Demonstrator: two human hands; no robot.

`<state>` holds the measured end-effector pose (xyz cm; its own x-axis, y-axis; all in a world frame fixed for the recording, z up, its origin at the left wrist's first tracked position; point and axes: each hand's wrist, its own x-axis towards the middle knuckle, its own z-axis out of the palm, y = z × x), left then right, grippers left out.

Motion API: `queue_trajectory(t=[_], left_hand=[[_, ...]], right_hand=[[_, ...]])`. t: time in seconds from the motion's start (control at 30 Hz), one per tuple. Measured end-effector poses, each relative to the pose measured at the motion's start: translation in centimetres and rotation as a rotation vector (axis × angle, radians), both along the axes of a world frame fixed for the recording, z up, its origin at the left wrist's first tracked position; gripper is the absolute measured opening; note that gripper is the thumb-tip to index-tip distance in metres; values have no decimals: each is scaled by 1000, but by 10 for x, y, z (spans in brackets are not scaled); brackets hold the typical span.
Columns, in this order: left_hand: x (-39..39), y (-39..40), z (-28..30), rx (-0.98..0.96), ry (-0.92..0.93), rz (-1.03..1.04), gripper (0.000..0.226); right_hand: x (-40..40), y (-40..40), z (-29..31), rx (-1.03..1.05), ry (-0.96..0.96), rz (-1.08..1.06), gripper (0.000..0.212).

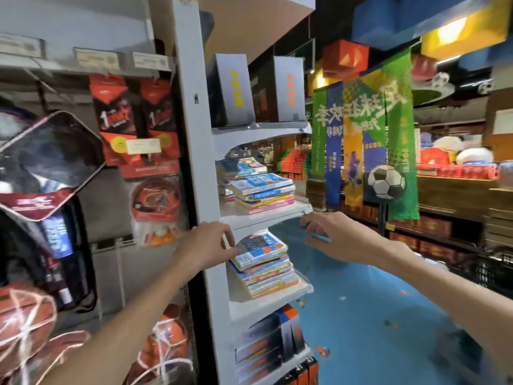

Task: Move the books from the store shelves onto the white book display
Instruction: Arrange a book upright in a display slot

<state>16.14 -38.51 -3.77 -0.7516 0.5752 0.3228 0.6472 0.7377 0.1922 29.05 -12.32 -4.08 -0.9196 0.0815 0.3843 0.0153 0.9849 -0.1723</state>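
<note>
A white book display with curved shelves stands in the middle of the view. One stack of colourful books lies on its middle shelf. A second stack lies on the shelf below. My left hand touches the left edge of the top book of that lower stack, fingers loosely spread. My right hand hovers to the right of the display, just under the middle shelf's front corner, fingers spread and holding nothing. Dark boxed books stand upright on the top shelf.
Left of the display hang red sports packages, a racket bag and netted basketballs. Dark boxes fill the display's lowest shelves. The blue floor opens to the right, with banners, a football figure and store shelves beyond.
</note>
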Motion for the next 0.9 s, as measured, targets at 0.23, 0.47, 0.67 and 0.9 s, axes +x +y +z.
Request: queue_trajectory(t=[0.23,0.47,0.67,0.9], left_hand=[[-114,81,2,-17,27,-5,25],[-196,155,14,18,121,9,32],[-252,221,7,-8,300,96,50],[-301,276,3,3,368,264,53]], right_hand=[[-122,83,10,59,2,26,41],[-221,155,18,84,66,62,42],[-299,208,22,106,157,170,39],[-376,254,32,205,230,396,38]])
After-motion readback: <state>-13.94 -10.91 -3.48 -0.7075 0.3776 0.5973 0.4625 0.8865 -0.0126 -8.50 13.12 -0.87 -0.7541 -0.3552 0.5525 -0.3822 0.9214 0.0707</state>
